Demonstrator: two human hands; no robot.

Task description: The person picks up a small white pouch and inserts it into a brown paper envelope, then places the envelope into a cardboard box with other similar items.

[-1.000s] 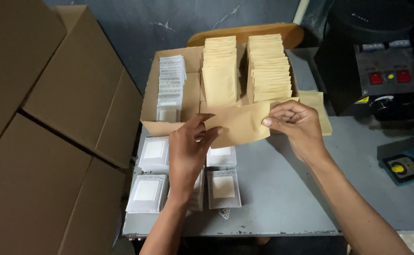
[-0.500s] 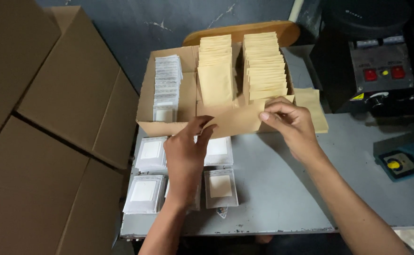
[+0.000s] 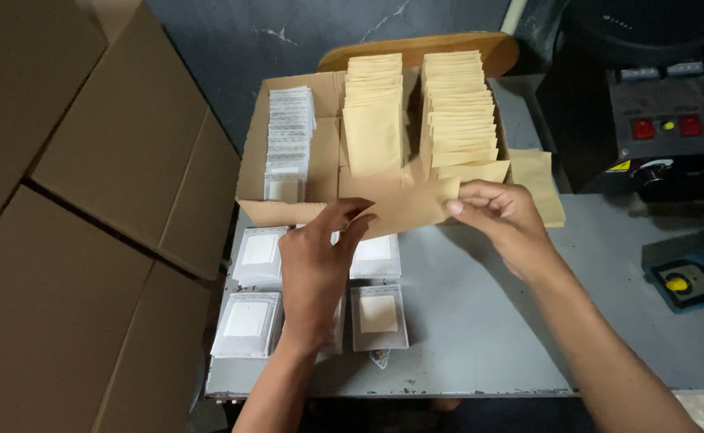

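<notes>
Flattened cardboard boxes [image 3: 87, 200] are stacked at the far left, out of the working area. Beside them, on the grey table [image 3: 480, 337], small clear packets with white inserts [image 3: 247, 321] are laid in short piles, near enough to be picked up one at a time. Behind these an open cardboard tray [image 3: 288, 210] is set, with a row of white packets [image 3: 289, 140] stood on edge at its left and two rows of tan paper envelopes [image 3: 456, 112] filed upright, so that each can be drawn from the front.

A single tan envelope [image 3: 408, 204] is held flat over the tray's front edge. It is pinched at its left end by the left hand [image 3: 316, 273], thumb and fingers closed on the paper, and at its right end by the right hand [image 3: 500, 220], fingertips likewise closed on it; judged from this two-ended hold, the envelope is being kept taut and level. One loose envelope [image 3: 540, 184] is left just behind the right hand. At the far right a black machine with red buttons [image 3: 657, 120] and a blue device with a yellow button [image 3: 689, 277] are stood.
</notes>
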